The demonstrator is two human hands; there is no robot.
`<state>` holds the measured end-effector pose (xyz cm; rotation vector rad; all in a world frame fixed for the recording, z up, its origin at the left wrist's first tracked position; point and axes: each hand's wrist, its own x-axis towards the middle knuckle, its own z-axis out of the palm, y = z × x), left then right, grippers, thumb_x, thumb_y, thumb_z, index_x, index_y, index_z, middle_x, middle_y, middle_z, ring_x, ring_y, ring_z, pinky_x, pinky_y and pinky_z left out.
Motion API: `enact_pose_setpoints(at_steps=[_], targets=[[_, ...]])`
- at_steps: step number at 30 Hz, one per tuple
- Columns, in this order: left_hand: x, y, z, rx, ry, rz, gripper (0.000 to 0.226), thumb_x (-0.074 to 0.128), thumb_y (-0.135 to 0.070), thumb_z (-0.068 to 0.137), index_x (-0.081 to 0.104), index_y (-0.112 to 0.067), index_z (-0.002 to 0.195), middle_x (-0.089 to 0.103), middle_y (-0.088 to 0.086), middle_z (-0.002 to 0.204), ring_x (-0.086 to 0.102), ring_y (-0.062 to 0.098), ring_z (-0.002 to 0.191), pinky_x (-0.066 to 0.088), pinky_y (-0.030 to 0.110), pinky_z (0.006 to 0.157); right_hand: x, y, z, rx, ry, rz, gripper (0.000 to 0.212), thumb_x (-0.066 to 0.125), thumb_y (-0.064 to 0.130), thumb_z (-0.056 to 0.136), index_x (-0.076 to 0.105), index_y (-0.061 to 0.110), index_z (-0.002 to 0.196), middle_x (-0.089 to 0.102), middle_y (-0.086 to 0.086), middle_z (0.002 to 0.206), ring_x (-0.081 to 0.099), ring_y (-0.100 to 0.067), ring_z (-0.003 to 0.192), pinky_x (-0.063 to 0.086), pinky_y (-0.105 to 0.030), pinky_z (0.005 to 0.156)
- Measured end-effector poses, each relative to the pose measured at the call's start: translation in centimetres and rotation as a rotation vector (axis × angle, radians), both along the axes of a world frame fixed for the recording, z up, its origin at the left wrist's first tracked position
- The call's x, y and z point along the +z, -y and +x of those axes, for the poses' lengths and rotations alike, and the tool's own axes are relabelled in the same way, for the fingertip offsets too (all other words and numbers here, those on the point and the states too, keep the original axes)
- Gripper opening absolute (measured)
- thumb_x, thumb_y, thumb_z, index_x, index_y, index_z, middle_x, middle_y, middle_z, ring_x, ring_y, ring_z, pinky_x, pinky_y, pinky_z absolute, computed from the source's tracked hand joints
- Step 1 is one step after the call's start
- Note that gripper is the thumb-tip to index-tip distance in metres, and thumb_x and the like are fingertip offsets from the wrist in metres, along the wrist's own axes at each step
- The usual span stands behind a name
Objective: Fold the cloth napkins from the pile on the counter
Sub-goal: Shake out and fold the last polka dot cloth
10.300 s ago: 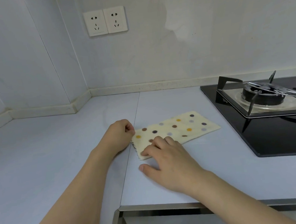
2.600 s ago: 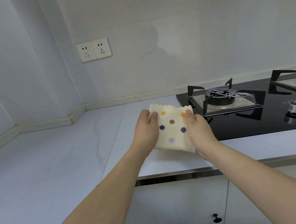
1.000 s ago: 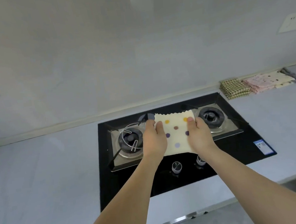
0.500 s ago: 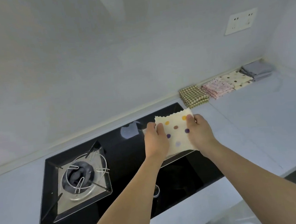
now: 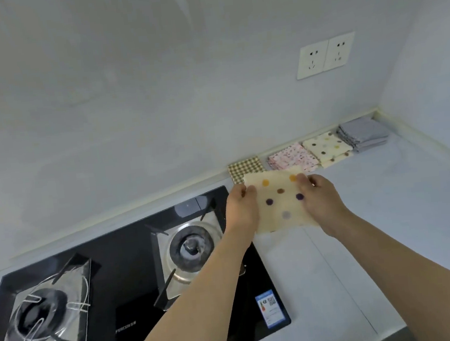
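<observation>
head view: folded cream dotted napkin point(image 5: 283, 203) held in the air above the counter point(image 5: 390, 222), just right of the black gas hob point(image 5: 125, 286). left hand point(image 5: 243, 206) pinches its 9 o'clock edge, thumb on the top face, fingers beneath. right hand point(image 5: 320, 202) pinches the 3 o'clock edge the same way. both grips clamped on the cloth; napkin lies roughly flat between them, far edge wavy. at 12 to 2 o'clock from the napkin, a row of folded stacks along the wall: green check stack point(image 5: 246, 168), partly hidden by the held napkin, pink print stack point(image 5: 290, 159), cream dotted stack point(image 5: 327, 148), grey stack point(image 5: 363, 135) nearest the corner. double wall socket point(image 5: 325, 55) above the row
</observation>
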<state>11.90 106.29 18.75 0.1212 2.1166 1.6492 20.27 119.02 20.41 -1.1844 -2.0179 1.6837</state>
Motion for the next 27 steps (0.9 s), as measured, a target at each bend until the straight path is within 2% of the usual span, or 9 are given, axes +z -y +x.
enact_pose_setpoints(at_steps=[3, 5, 8, 12, 14, 17, 21, 24, 27], targets=[[-0.6, -3.8, -1.1, -0.048, 0.019, -0.023, 0.014, 0.042, -0.026, 0.098, 0.05, -0.018, 0.09, 0.051, 0.001, 0.079, 0.048, 0.018, 0.071, 0.041, 0.028, 0.063, -0.4, -3.9, -0.6, -0.032, 0.029, -0.056, 0.037, 0.04, 0.043, 0.1, 0.059, 0.012, 0.108, 0.065, -0.003, 0.092, 0.061, -0.022, 0.083, 0.05, -0.035, 0.072], [-1.2, -6.6, -1.4, -0.043, 0.031, -0.038, 0.013, 0.04, -0.026, 0.098, 0.05, -0.021, 0.09, 0.055, 0.002, 0.084, 0.051, 0.018, 0.074, 0.044, 0.03, 0.065, -0.9, -6.8, -1.1, -0.03, 0.082, -0.123, 0.036, 0.041, 0.043, 0.099, 0.059, 0.014, 0.109, 0.065, -0.005, 0.1, 0.061, -0.025, 0.089, 0.05, -0.038, 0.08], [-2.5, -11.0, -1.5, -0.035, 0.078, -0.049, 0.015, 0.041, -0.027, 0.098, 0.05, -0.02, 0.089, 0.056, 0.005, 0.087, 0.052, 0.019, 0.076, 0.044, 0.033, 0.066, -2.1, -11.2, -1.4, -0.015, 0.125, -0.2, 0.031, 0.045, 0.038, 0.098, 0.06, 0.013, 0.11, 0.066, -0.007, 0.105, 0.061, -0.025, 0.092, 0.046, -0.036, 0.079], [-4.2, -17.1, -2.3, 0.014, 0.125, -0.08, 0.014, 0.041, -0.025, 0.097, 0.049, -0.02, 0.086, 0.051, 0.002, 0.078, 0.046, 0.018, 0.068, 0.039, 0.029, 0.058, -4.2, -17.3, -2.4, -0.011, 0.203, -0.236, 0.022, 0.043, 0.023, 0.097, 0.061, 0.011, 0.101, 0.064, -0.012, 0.109, 0.057, -0.027, 0.091, 0.041, -0.033, 0.075], [-5.2, -19.9, -2.9, 0.029, 0.154, -0.113, 0.017, 0.042, -0.025, 0.096, 0.047, -0.019, 0.081, 0.048, 0.004, 0.073, 0.044, 0.019, 0.064, 0.038, 0.028, 0.053, -5.6, -20.5, -3.0, -0.001, 0.222, -0.229, 0.025, 0.042, 0.017, 0.096, 0.06, 0.007, 0.11, 0.061, -0.015, 0.112, 0.053, -0.027, 0.092, 0.04, -0.032, 0.073], [-6.3, -23.5, -3.8, 0.013, 0.186, -0.146, 0.017, 0.044, -0.024, 0.093, 0.046, -0.016, 0.078, 0.059, 0.02, 0.085, 0.061, 0.03, 0.075, 0.056, 0.036, 0.055, -7.0, -24.5, -3.9, 0.036, 0.162, -0.207, 0.033, 0.044, 0.008, 0.096, 0.055, 0.004, 0.127, 0.054, -0.007, 0.11, 0.049, -0.022, 0.095, 0.042, -0.026, 0.064], [-6.6, -27.4, -5.6, 0.022, 0.201, -0.15, 0.015, 0.046, -0.017, 0.094, 0.047, -0.012, 0.08, 0.062, 0.013, 0.093, 0.066, 0.033, 0.091, 0.053, 0.027, 0.047, -8.1, -28.3, -6.1, -0.009, 0.175, -0.191, 0.039, 0.037, 0.005, 0.095, 0.057, 0.013, 0.127, 0.057, -0.005, 0.115, 0.055, -0.026, 0.098, 0.048, -0.035, 0.084], [-6.9, -29.9, -7.4, 0.029, 0.167, -0.192, 0.02, 0.046, -0.015, 0.094, 0.048, -0.012, 0.074, 0.062, 0.009, 0.087, 0.064, 0.027, 0.08, 0.049, 0.023, 0.042, -8.6, -30.4, -7.9, 0.023, 0.186, -0.14, 0.044, 0.035, 0.005, 0.093, 0.052, 0.017, 0.132, 0.058, -0.004, 0.119, 0.056, -0.026, 0.105, 0.049, -0.04, 0.092], [-7.6, -32.3, -9.1, 0.052, 0.155, -0.257, 0.024, 0.048, -0.015, 0.093, 0.046, -0.013, 0.069, 0.057, 0.006, 0.074, 0.062, 0.027, 0.071, 0.055, 0.03, 0.046, -9.1, -32.3, -9.4, 0.05, 0.187, -0.081, 0.046, 0.034, 0.003, 0.093, 0.049, 0.016, 0.135, 0.056, -0.004, 0.116, 0.054, -0.025, 0.105, 0.048, -0.041, 0.093]])
